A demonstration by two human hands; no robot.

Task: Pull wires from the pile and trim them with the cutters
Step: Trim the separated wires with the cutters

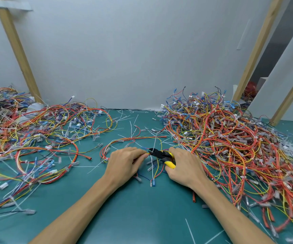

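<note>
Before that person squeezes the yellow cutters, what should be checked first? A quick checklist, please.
1. Are the cutters gripped by the right hand? Ok.
2. Are the held wires pinched by the left hand? Ok.
3. Is the tip of the cutters at the held wires? Ok, it meets them just beside the left fingertips.
4. Are those fingertips out of the blades' path? Cannot tell, they sit very close.
5. Is only the intended wire between the blades? Cannot tell, too small to see.
6. Is there working room on the green mat between the left pile and the right pile? Ok.
</note>
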